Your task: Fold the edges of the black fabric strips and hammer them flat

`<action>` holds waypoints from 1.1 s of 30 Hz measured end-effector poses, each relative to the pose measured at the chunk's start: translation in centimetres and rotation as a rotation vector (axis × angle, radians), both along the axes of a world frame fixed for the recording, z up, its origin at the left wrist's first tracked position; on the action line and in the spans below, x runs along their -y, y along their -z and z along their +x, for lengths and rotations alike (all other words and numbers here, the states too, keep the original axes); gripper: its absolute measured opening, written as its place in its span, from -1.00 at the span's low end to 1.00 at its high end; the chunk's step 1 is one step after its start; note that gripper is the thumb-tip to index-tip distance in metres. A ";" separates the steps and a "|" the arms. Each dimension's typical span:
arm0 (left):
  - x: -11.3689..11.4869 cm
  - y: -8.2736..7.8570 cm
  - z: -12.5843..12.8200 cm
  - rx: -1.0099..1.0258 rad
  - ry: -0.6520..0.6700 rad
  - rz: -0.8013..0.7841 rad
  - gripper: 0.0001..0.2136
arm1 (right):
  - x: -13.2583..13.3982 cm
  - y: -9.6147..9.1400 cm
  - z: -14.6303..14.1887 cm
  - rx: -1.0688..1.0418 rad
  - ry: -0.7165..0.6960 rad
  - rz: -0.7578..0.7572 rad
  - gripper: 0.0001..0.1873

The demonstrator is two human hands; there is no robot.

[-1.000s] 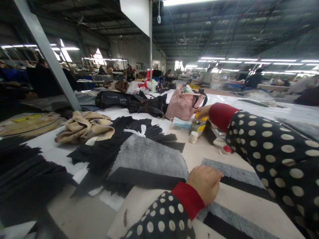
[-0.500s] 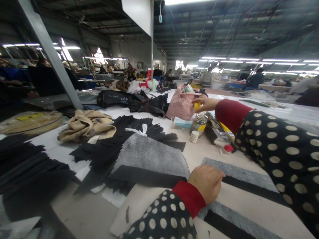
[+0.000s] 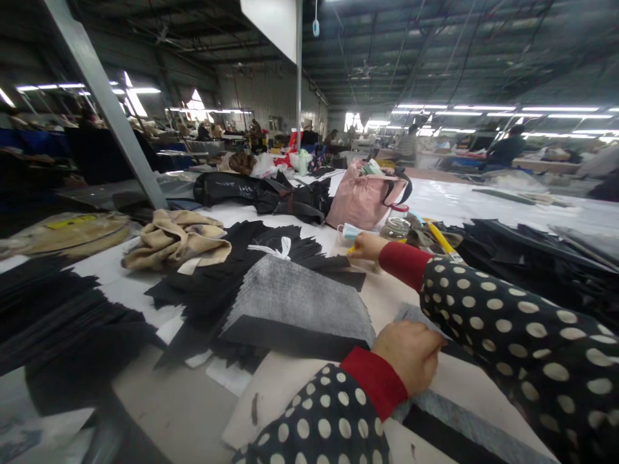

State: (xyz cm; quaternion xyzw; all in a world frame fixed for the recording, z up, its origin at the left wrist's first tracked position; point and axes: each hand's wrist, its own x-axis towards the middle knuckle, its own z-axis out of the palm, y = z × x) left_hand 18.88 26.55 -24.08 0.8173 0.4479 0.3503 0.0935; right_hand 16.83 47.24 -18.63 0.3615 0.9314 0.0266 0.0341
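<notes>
My left hand (image 3: 409, 354) lies low over the pale board, its fingers curled and pressed together; what they hold, if anything, is hidden. Beside it are a grey-and-black fabric strip (image 3: 476, 428) and a fanned stack of grey fabric pieces with black edges (image 3: 302, 299). My right hand (image 3: 367, 247) is closed on a small yellow object (image 3: 351, 250), of which only a bit shows at the fingertips. It is just in front of a blue face mask (image 3: 351, 231) and left of a glass jar (image 3: 394, 228).
Behind my right hand stands a pink bag (image 3: 358, 196). Black fabric piles (image 3: 62, 322) lie to the left, with a crumpled beige cloth (image 3: 176, 241) behind. More black fabric (image 3: 527, 254) lies on the right. A slanted metal post (image 3: 106, 106) rises at the left.
My right hand has come down and left from the pink bag, past the jar, with the yellow object in its fingers. My left hand keeps its place on the board. The view has shifted slightly.
</notes>
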 end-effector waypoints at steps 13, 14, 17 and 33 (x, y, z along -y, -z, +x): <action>-0.1 0.3 0.1 -0.058 -0.029 0.049 -0.83 | -1.2 -1.0 -1.3 -0.120 0.106 0.125 -0.52; -0.2 0.2 0.0 -0.073 -0.032 0.052 -0.84 | -1.4 -0.8 -1.6 -0.115 0.118 0.120 -0.53; -0.2 -0.1 -0.1 -0.111 -0.027 0.055 -0.86 | -2.1 -0.2 -2.2 -0.078 0.147 0.095 -0.63; -0.1 0.2 0.1 -0.008 -0.010 0.034 -0.79 | -2.9 -4.9 -1.6 -0.110 0.047 0.383 -0.60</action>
